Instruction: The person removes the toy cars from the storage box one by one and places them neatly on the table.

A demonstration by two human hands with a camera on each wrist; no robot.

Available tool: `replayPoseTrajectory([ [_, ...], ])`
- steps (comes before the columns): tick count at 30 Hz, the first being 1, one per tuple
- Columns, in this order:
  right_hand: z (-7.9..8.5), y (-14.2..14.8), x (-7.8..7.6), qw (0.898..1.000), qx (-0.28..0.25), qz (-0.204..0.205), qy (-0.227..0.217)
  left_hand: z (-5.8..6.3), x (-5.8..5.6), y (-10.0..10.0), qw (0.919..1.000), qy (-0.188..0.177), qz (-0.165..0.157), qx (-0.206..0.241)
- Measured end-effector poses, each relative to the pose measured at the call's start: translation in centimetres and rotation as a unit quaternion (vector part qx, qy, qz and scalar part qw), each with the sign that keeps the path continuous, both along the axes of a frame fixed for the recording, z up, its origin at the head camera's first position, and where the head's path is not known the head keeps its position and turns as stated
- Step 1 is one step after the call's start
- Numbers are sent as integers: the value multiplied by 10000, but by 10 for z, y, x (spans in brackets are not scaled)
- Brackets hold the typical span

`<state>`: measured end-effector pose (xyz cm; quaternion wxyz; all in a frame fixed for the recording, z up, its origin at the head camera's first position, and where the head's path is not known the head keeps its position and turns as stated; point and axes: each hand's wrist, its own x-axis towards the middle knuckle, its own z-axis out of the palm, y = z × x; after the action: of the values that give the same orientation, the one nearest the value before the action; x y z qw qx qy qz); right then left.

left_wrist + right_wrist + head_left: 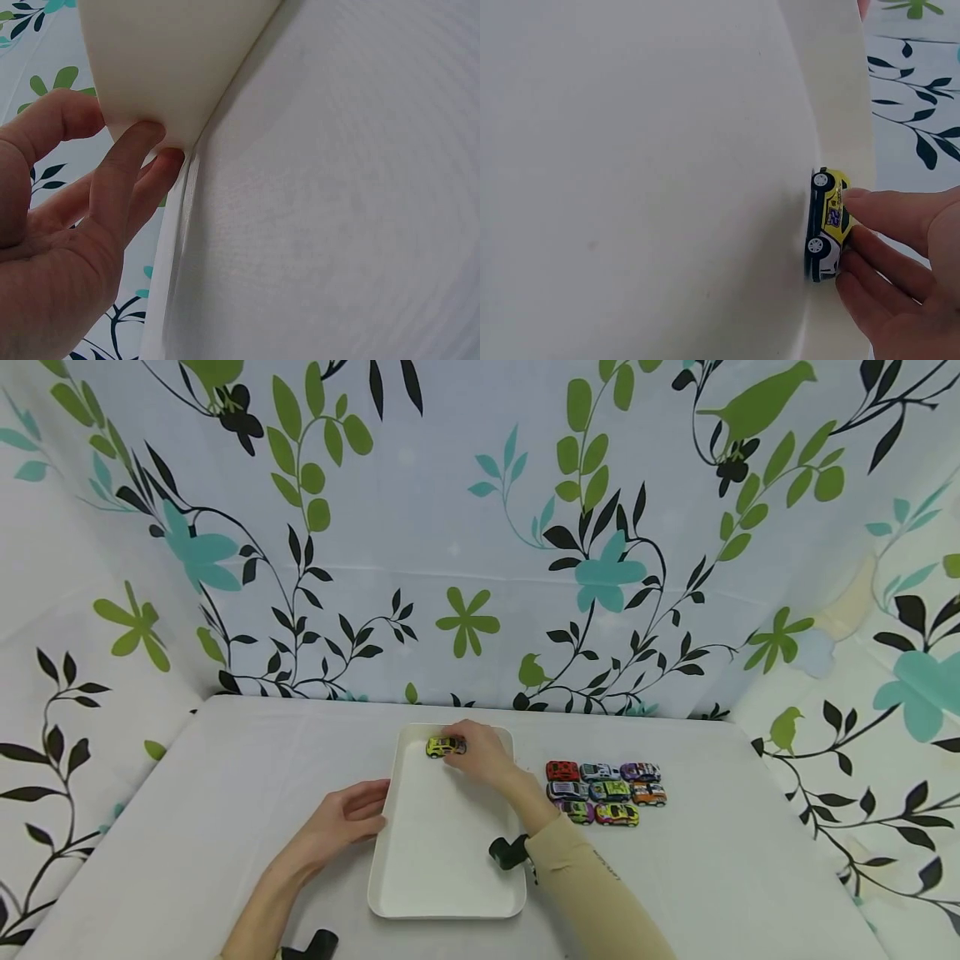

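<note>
A yellow toy car [446,747] with dark and white parts sits at the far end of a white tray [442,835]. My right hand [483,756] pinches this car between thumb and fingers; in the right wrist view the car [831,225] has its wheels against the tray floor, close to the raised wall. At the tray's left side, my left hand [348,818] holds the edge. The left wrist view shows those fingers [112,172] bent against the outer wall of the tray [172,60], one fingertip hidden behind the rim.
Several more toy cars [609,791] in mixed colours stand in close rows on the white table [720,860], right of the tray. A patterned cloth [420,543] with leaves and birds hangs behind the table and along both sides.
</note>
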<state>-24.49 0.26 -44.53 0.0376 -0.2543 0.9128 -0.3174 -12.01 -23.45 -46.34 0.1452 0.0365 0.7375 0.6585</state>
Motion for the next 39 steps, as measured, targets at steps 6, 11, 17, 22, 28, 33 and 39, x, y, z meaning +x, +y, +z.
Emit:
replayPoseTrajectory([
  [6, 0, 0, 0, 9999, 85, 26, 103, 3, 1, 2, 9999, -91, 45, 45],
  [11, 0, -1, 0, 9999, 96, 56, 110, 3, 1, 1, 9999, -81, 50, 55],
  [17, -2, 0, -1, 9995, 262, 80, 126, 2, -1, 1, 9999, -80, 76, 17],
  [22, -4, 1, -1, 9997, 227, 48, 60, 3, 0, 1, 9999, -104, 80, 16],
  [28, -6, 2, -1, 9999, 143, -25, 17, 3, -1, 2, 9997, -184, 140, -1],
  [33, -4, 3, -1, 9999, 135, -67, -54, 3, -2, 2, 9997, -182, 127, -30],
  [39, 5, 7, 2, 9999, 53, -104, -104, 4, -2, 2, 9997, -220, 135, -4],
])
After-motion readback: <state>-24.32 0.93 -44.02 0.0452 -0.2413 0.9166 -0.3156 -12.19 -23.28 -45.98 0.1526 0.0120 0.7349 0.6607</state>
